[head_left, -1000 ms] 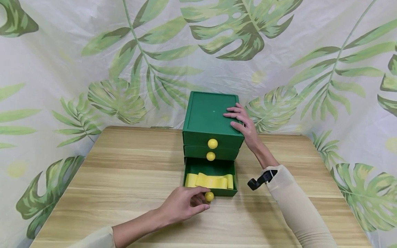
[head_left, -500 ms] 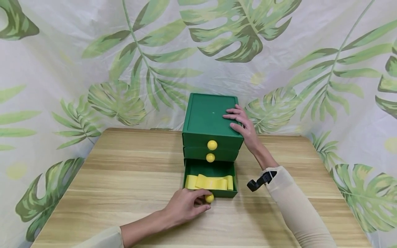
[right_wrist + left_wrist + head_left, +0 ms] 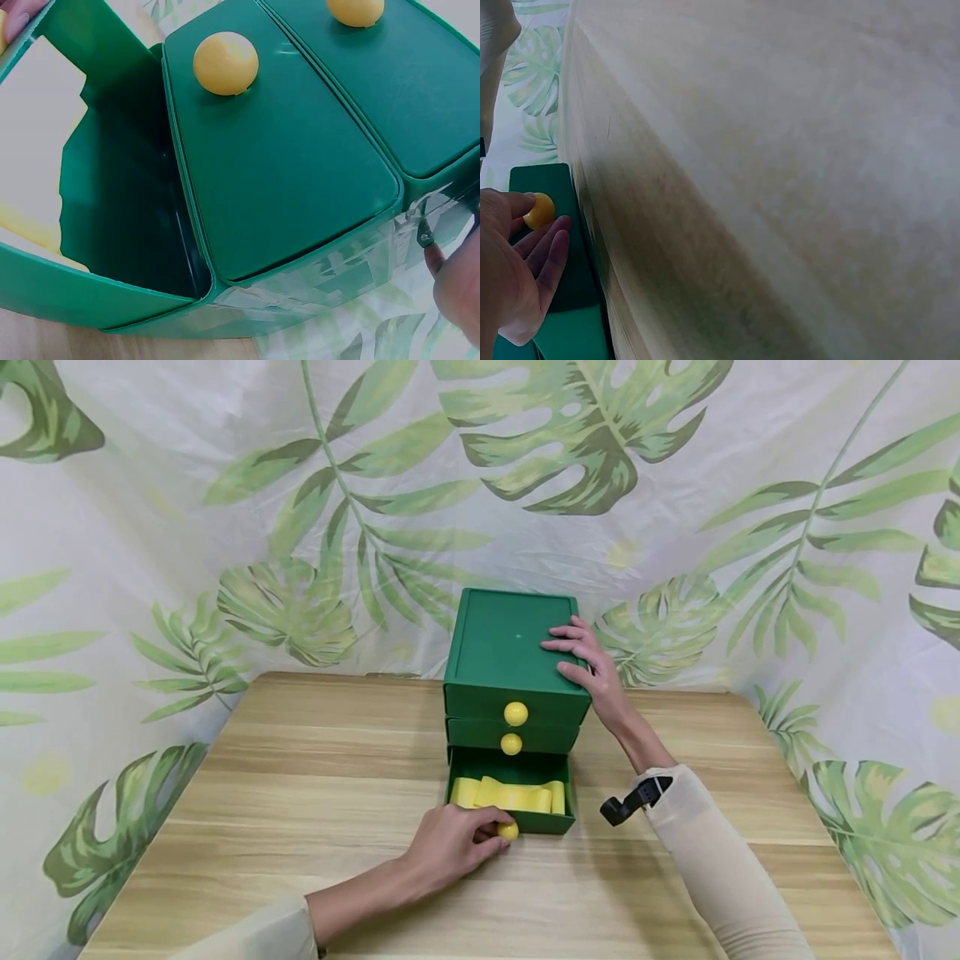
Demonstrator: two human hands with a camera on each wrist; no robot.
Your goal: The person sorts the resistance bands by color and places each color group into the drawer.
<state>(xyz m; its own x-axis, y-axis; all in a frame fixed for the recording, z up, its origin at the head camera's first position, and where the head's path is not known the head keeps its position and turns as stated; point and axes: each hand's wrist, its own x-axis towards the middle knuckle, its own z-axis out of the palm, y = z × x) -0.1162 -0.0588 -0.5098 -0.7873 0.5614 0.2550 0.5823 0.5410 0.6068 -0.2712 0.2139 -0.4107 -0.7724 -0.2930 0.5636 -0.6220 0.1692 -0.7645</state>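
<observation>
A green cabinet [image 3: 517, 639] of three stacked drawers stands on the table, each drawer with a round yellow knob. Its bottom drawer [image 3: 551, 824] is pulled out; the two above are in. Curled yellow strips [image 3: 513, 795] lie in the open drawer, their material unclear. My left hand [image 3: 453, 843] pinches the bottom drawer's yellow knob [image 3: 540, 211] between thumb and fingers. My right hand [image 3: 592, 664] rests on the cabinet's right top edge, fingers spread over the top. Only part of that hand shows in the right wrist view, beside taped cabinet seams [image 3: 337, 270].
The wooden table [image 3: 322, 760] surrounds the cabinet. A leaf-patterned cloth [image 3: 390, 527] hangs behind it, near the table's back edge. A black strap [image 3: 637, 799] with a curled end sits on the right wrist.
My left thumb and fingers have come together on the knob, and the bottom drawer has slid slightly inward. The right hand has kept its place on the cabinet.
</observation>
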